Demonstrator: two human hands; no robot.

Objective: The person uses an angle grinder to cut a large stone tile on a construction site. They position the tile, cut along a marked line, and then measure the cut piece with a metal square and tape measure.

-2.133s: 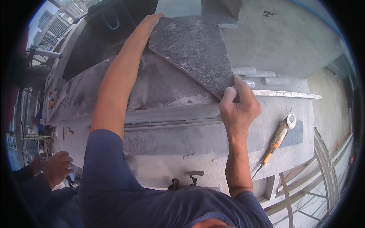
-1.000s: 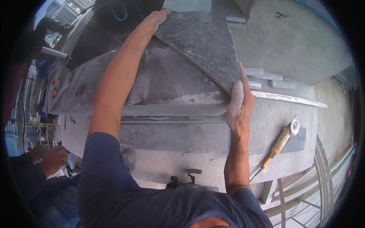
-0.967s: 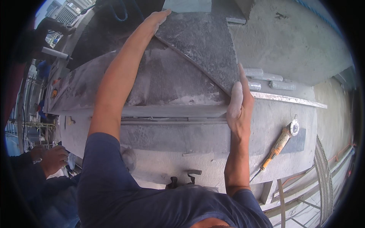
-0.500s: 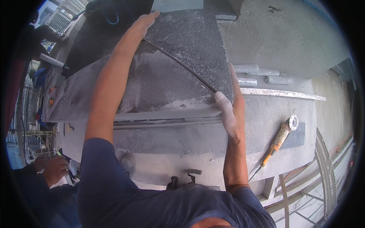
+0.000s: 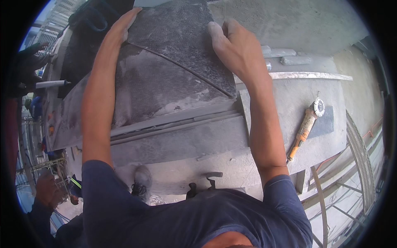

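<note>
A dark, dust-covered stone slab [image 5: 178,31] lies in front of me. A thin dark rod [image 5: 182,69] crosses it diagonally, its far-left end close to my left wrist and its near-right end by the slab's right corner. My left hand [image 5: 129,21] rests along the slab's left edge, fingers stretched out; its thumb is hidden. At the right edge, my right hand [image 5: 235,45] is bent, with a dusty thumb towards the stone and the other fingers curled and mostly out of sight. It is apart from the rod.
An angle grinder [image 5: 304,130] lies on the dusty board [image 5: 275,118] at right, near a long pale strip [image 5: 310,75] and several wrapped cylinders [image 5: 295,60]. A white tube [image 5: 51,84] and blue rope [image 5: 97,25] are far left. Another person's hand [image 5: 47,190] shows lower left.
My right hand has left the rod's near end and moved farther away along the slab's right edge. The rod stays on the slab. The whole view has shifted, and a shoe now shows below.
</note>
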